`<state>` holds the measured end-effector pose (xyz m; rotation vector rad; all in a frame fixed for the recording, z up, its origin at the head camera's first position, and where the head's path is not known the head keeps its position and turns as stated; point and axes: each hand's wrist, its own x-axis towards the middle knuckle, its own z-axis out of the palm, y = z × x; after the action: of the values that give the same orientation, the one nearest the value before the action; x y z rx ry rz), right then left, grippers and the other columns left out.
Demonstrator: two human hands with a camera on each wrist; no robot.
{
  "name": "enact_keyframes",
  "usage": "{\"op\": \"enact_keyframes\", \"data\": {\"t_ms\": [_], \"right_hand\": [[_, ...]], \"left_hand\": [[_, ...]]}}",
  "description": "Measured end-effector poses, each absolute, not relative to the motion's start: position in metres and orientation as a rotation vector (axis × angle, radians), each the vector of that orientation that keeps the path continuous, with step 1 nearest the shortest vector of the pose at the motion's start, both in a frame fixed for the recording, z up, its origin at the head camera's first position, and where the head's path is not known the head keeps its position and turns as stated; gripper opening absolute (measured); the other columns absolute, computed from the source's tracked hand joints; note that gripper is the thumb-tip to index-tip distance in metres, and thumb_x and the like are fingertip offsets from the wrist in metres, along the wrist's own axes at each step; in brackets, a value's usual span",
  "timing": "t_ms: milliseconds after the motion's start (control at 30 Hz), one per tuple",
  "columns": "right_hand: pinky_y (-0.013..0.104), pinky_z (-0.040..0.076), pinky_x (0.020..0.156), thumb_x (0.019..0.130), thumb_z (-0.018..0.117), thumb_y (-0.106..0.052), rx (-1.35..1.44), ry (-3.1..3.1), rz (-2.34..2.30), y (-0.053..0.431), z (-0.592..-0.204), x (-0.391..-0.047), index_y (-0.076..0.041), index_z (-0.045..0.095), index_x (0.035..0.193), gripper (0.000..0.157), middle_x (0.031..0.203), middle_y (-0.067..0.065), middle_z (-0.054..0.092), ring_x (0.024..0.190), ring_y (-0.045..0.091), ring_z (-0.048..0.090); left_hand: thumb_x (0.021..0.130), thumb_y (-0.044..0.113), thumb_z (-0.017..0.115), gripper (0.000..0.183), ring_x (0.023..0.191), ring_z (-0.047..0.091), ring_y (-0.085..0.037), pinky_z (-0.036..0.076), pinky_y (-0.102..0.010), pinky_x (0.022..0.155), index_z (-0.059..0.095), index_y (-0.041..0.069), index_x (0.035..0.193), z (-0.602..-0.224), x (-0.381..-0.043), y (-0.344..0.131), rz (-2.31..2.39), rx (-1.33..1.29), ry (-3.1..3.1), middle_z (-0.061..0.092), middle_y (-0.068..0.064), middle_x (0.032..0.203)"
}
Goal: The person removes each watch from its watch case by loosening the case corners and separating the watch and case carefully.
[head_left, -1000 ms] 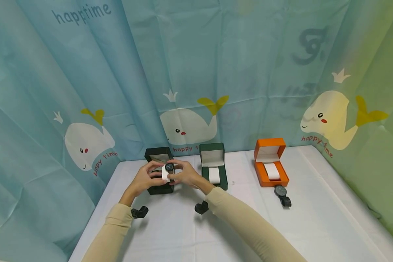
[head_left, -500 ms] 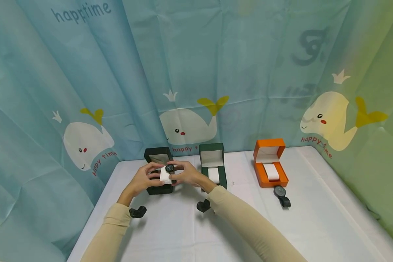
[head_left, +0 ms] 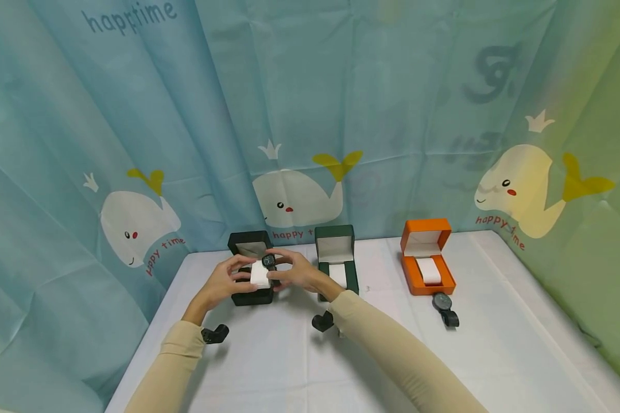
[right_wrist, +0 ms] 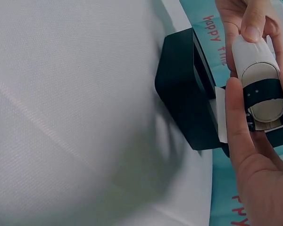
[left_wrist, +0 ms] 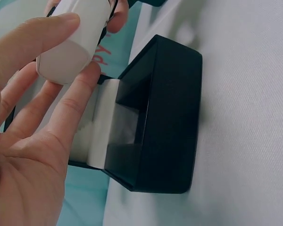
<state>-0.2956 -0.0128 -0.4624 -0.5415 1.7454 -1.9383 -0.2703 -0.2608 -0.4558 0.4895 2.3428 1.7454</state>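
My left hand (head_left: 221, 285) grips a white watch cushion (left_wrist: 68, 52) by its end, thumb on one side and fingers on the other. My right hand (head_left: 297, 272) pinches a wristwatch (head_left: 269, 261) with a dark round dial and black strap (right_wrist: 263, 92). In the right wrist view the strap crosses the cushion's oval end face. Both things are held above an open black watch box (head_left: 253, 297), whose lid stands up at the back. The left wrist view shows the box's hollow with no cushion in it.
To the right stands an open green watch box (head_left: 334, 230) with a white cushion (head_left: 337, 275) inside. Farther right is an open orange watch box (head_left: 412, 284), also with a cushion. A second black watch (head_left: 442, 301) lies in front of it on the white-covered table (head_left: 382, 321).
The watch has shifted slightly right relative to the cushion, and more of the cushion's white side shows. Both hands stay over the black box.
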Motion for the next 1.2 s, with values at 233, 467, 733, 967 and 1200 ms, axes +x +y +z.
{"op": "enact_keyframes", "data": {"t_ms": [233,467,733,967,1200], "right_hand": [[0.066,0.053,0.088,0.095,0.072,-0.002,-0.518,1.779,-1.945,-0.013,-0.462,-0.296,-0.018,0.044,0.157,0.070,0.139,0.018,0.051,0.086,0.028,0.073],[0.064,0.055,0.084,0.097,0.071,-0.004,-0.530,1.848,-1.943,-0.012,-0.463,-0.296,-0.019,0.047,0.155,0.065,0.131,0.019,0.055,0.092,0.036,0.072],[0.067,0.054,0.082,0.098,0.069,-0.003,-0.550,1.863,-1.957,-0.011,-0.466,-0.295,-0.014,0.049,0.152,0.059,0.125,0.020,0.059,0.092,0.044,0.072],[0.066,0.055,0.080,0.097,0.069,-0.003,-0.572,1.871,-1.952,-0.009,-0.467,-0.295,-0.012,0.052,0.150,0.056,0.123,0.020,0.059,0.097,0.054,0.067],[0.061,0.058,0.077,0.095,0.072,-0.003,-0.546,1.885,-1.937,-0.010,-0.465,-0.294,-0.013,0.053,0.150,0.059,0.121,0.019,0.059,0.089,0.047,0.071]], "left_hand": [[0.083,0.002,0.084,0.062,0.118,0.061,-0.045,0.059,-0.039,0.087,0.053,-0.002,0.137,-0.456,-0.268,-0.265,1.750,0.458,2.352,0.050,-0.025,0.148],[0.082,0.002,0.085,0.063,0.116,0.062,-0.042,0.059,-0.039,0.088,0.054,-0.002,0.137,-0.456,-0.265,-0.267,1.738,0.432,2.376,0.051,-0.025,0.147],[0.082,0.001,0.085,0.063,0.115,0.064,-0.039,0.059,-0.037,0.088,0.055,-0.002,0.137,-0.457,-0.263,-0.272,1.739,0.410,2.404,0.052,-0.025,0.146],[0.082,0.002,0.085,0.065,0.116,0.063,-0.041,0.060,-0.037,0.087,0.053,-0.002,0.139,-0.457,-0.262,-0.276,1.751,0.384,2.412,0.050,-0.026,0.148],[0.082,0.004,0.086,0.066,0.118,0.063,-0.041,0.060,-0.038,0.087,0.053,-0.001,0.140,-0.454,-0.262,-0.278,1.743,0.366,2.413,0.049,-0.028,0.147]]}}
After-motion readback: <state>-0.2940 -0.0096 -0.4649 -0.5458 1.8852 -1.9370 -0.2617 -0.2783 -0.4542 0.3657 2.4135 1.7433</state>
